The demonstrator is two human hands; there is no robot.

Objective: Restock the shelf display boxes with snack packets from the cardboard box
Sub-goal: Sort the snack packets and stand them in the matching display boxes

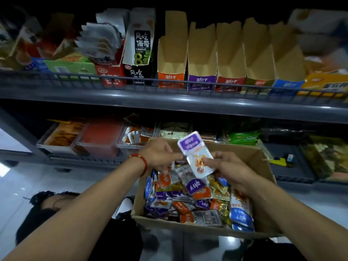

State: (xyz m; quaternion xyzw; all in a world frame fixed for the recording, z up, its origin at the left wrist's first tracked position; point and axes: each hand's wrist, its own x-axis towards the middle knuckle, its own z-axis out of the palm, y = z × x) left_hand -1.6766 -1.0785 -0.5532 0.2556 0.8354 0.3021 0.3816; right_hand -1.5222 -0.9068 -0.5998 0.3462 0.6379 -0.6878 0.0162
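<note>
The right hand (pixel 224 166) pinches a purple-topped snack packet (pixel 195 155), the left hand (pixel 160 155) touches its edge; the cardboard box (pixel 263 161) below is full of mixed packets (pixel 190 198).

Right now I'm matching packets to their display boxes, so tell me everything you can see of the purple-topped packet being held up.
The purple-topped packet is a small flat pouch of glossy film with a purple header panel, white blurred print, and a clear or silvery lower body with orange contents or artwork. It is held above the cardboard box, tilted with its purple end up and to the left. The right hand pinches its lower end; the left hand touches its left edge.
</note>
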